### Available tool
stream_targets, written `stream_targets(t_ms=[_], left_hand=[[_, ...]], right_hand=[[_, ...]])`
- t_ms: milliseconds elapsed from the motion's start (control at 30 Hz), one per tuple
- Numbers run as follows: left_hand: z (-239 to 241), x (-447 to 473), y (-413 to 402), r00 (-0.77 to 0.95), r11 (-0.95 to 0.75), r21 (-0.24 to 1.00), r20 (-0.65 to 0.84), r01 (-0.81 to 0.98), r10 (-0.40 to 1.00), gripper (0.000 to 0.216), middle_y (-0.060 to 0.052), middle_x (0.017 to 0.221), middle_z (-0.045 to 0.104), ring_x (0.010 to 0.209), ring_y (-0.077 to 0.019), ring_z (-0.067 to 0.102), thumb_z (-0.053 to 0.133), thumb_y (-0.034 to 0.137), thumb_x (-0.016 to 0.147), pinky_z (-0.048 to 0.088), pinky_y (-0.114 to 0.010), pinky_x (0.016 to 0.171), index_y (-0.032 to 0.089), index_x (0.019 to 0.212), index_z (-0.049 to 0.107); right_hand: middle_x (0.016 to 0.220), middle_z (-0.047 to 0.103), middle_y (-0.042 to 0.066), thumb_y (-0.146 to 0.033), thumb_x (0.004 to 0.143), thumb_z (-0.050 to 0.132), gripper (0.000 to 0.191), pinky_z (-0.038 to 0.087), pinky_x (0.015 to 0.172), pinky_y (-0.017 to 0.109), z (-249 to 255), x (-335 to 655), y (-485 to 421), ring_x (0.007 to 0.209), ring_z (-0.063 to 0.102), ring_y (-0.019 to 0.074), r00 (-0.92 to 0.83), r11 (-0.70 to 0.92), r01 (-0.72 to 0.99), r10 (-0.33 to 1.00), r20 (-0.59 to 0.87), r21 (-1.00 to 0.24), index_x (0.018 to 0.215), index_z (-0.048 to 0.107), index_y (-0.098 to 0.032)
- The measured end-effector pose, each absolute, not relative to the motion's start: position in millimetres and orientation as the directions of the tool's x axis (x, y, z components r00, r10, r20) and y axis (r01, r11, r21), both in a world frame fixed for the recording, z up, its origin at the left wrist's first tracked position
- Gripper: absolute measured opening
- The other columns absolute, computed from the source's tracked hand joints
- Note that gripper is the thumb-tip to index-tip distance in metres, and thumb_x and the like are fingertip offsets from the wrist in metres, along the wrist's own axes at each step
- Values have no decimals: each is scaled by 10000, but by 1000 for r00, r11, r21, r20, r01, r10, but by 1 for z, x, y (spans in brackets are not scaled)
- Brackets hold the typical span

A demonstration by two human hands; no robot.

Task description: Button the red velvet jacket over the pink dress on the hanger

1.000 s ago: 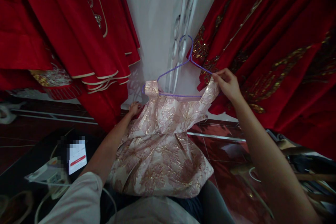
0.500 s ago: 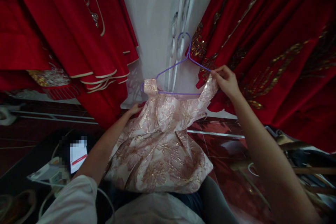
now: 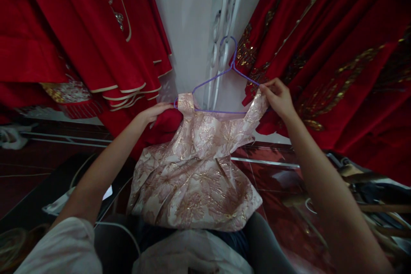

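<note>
A pink and cream dress (image 3: 205, 180) with gold floral patterning lies over my lap, its top facing away from me. A purple clothes hanger (image 3: 213, 78) is inside its shoulder straps, hook pointing up. My right hand (image 3: 278, 97) pinches the right strap where it meets the hanger's end. At the other side, my left hand (image 3: 156, 112) stretches its fingers to the hanger's left tip, beside the left strap. Whether those fingertips touch the hanger is hard to see.
Red garments with gold trim (image 3: 128, 60) hang at the left, and red sequinned garments (image 3: 334, 72) at the right. Between them stands a white cabinet (image 3: 183, 21) with handles. A black surface (image 3: 61, 180) with a cable is at lower left; clutter (image 3: 372, 197) lies at lower right.
My left hand has moved up from the dress's left side to the hanger's left end. My right hand keeps its pinch on the right strap.
</note>
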State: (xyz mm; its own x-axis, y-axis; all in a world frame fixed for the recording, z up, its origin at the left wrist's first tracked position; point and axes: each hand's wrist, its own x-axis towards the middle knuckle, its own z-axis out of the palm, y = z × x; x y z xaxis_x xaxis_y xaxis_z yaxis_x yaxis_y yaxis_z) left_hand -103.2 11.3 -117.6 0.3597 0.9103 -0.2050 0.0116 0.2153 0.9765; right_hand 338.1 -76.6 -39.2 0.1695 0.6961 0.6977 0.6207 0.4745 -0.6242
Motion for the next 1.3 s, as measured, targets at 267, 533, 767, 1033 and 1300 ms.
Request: stream_targets(t_ms=[267,533,767,1033,1300], left_hand=[[-136,-84,2,492,506,856,-485,101,723,352,-99,932,748,858,-200,704,674,447,787,545,-296,860,143,963,686],[-130,-88,9,471,193,957,-275,215,838,445,-82,1065,733,949,-220,685,832,388,595,520,-314,904,183,973,717],[-121,-89,7,432,-258,785,-14,563,902,293,-72,963,736,994,-255,653,708,379,682,485,-317,922,155,870,699],[-139,-73,9,542,-342,745,-31,573,840,431,-81,1114,714,1129,-270,608,666,430,683,439,-312,999,153,1012,684],[-91,-74,20,300,-46,974,-23,221,954,250,-72,815,732,830,-229,683,684,373,677,541,-351,838,153,797,671]], right_hand=[[663,582,4,-531,789,641,295,456,568,305,-36,336,-81,623,580,167,181,432,650,711,680,-625,778,559,-248],[717,606,21,-539,806,599,299,469,619,326,-35,337,-83,680,600,187,177,370,700,738,651,-611,835,578,-242],[762,630,39,-531,830,570,292,481,655,342,-34,333,-86,722,618,196,181,344,722,743,644,-601,867,586,-242],[766,622,33,-535,829,572,297,486,672,341,-35,336,-85,729,610,191,155,381,710,736,659,-592,866,587,-241],[751,614,22,-546,830,589,299,505,690,350,-37,338,-83,718,607,184,130,431,688,719,682,-585,849,581,-248]])
